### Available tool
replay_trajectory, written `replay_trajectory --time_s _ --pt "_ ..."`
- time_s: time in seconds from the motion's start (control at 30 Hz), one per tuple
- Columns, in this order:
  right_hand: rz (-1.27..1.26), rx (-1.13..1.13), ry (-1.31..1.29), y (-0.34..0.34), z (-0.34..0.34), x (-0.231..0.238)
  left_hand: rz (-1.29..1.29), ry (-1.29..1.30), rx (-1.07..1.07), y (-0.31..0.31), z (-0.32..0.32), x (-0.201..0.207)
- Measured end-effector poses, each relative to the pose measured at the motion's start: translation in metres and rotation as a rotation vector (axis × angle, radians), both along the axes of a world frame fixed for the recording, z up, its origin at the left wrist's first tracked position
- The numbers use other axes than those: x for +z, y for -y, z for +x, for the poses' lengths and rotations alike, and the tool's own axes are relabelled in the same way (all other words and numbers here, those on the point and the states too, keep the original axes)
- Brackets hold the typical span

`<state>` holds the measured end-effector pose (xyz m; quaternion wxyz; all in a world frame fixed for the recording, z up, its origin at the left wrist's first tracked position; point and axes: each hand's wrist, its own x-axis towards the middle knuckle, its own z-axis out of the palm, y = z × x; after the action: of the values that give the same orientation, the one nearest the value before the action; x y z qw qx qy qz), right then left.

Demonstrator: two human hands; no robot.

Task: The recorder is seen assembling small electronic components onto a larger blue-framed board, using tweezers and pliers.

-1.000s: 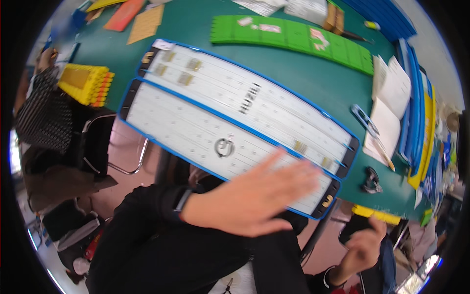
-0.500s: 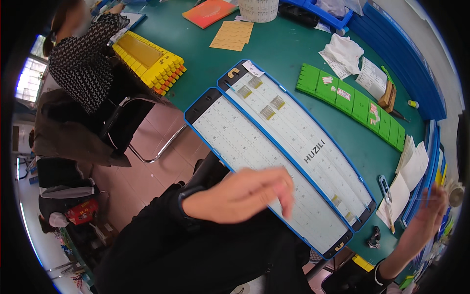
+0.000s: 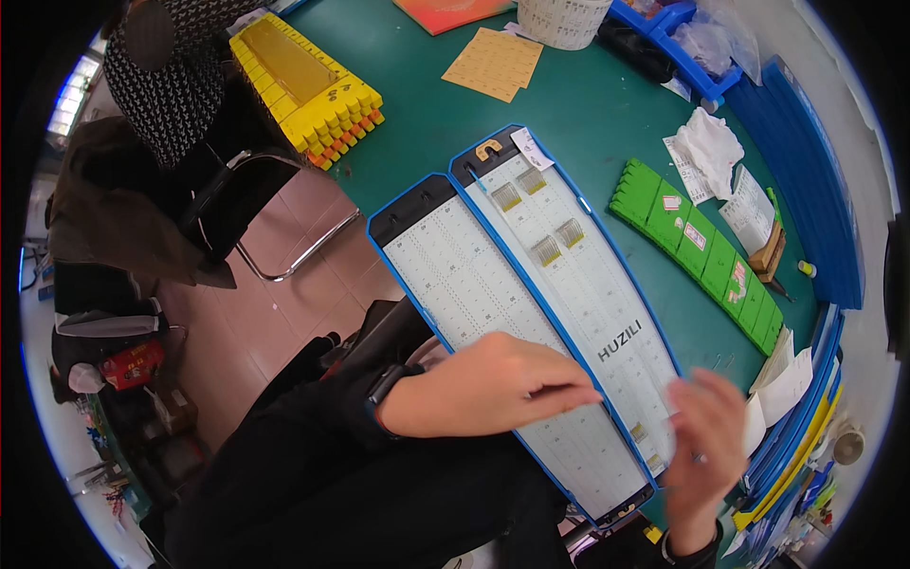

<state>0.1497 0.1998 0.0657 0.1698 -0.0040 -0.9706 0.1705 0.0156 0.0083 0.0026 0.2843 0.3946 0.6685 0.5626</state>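
A long, blue-edged board (image 3: pixel 474 275) lies open in two hinged halves across the table edge, with white gridded panels and black ends. Small bundles of fine yellowish strands (image 3: pixel 547 249) sit on its right half. Over the lower middle of the board, my left hand (image 3: pixel 498 384) hovers palm down, thumb and fingers pressed together; whatever lies between them is hidden. My right hand (image 3: pixel 706 441) is at the board's lower right edge, fingers bent and smeared by motion, so its grip is unclear.
Beyond the board's right side lies a segmented green strip (image 3: pixel 697 251). Stacked yellow strips (image 3: pixel 303 81) stand at the far left, near a seated person (image 3: pixel 171 104). A brush (image 3: pixel 766 256), crumpled white tissue (image 3: pixel 709 150), tan card (image 3: pixel 493 64) and white tub (image 3: pixel 564 21) are on the green table.
My right hand has come in from over the papers at the right to the board's edge. The left hand has shifted slightly right, its fingers drawn closer together. The whole view has shifted.
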Motion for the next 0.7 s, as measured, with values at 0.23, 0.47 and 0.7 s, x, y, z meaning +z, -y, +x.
replay_trajectory --time_s 0.23,0.47,0.7 --pt "-0.308 -0.013 0.258 0.038 -0.031 0.008 0.084 0.047 -0.082 0.002 -0.009 0.000" --pt "-0.468 -0.141 0.131 0.014 -0.079 -0.009 -0.093 -0.607 0.803 0.022 -0.093 -0.023" --pt "-0.727 -0.076 0.224 0.039 -0.143 -0.046 -0.204 -0.663 0.792 0.019 -0.096 -0.038"
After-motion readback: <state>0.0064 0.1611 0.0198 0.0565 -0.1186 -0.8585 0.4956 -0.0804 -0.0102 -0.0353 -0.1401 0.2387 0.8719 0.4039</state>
